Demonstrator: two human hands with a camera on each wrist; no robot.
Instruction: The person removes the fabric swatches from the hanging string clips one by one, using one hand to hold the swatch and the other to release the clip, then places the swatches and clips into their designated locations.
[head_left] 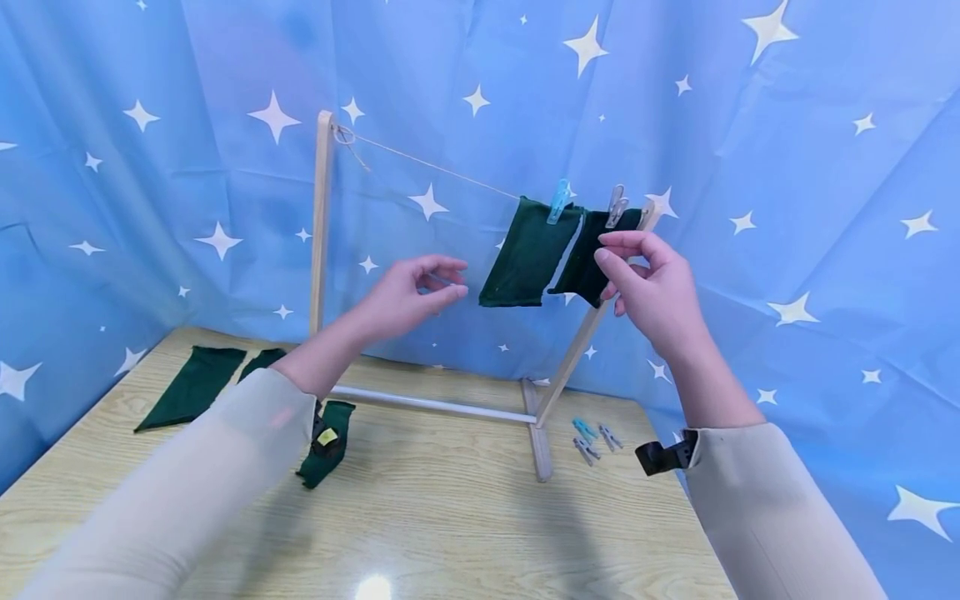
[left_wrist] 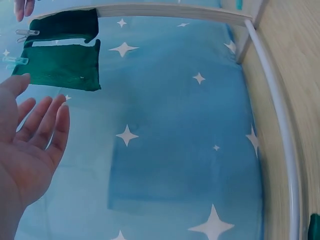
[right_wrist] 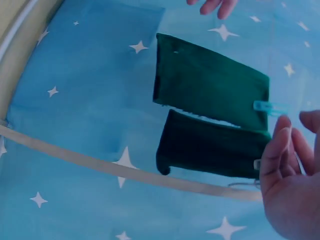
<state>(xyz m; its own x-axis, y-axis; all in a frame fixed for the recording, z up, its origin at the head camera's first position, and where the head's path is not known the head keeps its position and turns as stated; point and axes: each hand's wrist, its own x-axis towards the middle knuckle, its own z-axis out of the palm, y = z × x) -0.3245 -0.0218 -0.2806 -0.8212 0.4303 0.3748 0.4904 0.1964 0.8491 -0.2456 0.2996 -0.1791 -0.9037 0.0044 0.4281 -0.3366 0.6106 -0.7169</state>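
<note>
Two dark green cloths hang side by side on a string (head_left: 427, 161). A blue clothespin (head_left: 558, 202) clips the left cloth (head_left: 528, 254); a grey clothespin (head_left: 617, 208) clips the right cloth (head_left: 588, 254). Left of the cloths, my left hand (head_left: 416, 292) is in the air with loosely bent fingers and nothing in them. My right hand (head_left: 648, 287) is in front of the right cloth in the head view, thumb and forefinger apart and nothing seen between them. In the right wrist view, the right hand (right_wrist: 295, 175) partly hides the grey clothespin.
A wooden frame (head_left: 322, 217) with a white bottom bar (head_left: 435, 404) stands on the table (head_left: 420, 517). Three loose clothespins (head_left: 588, 440) lie by its right foot. More green cloths lie at the left, one flat (head_left: 195, 387) and one (head_left: 330, 442) partly behind my left wrist.
</note>
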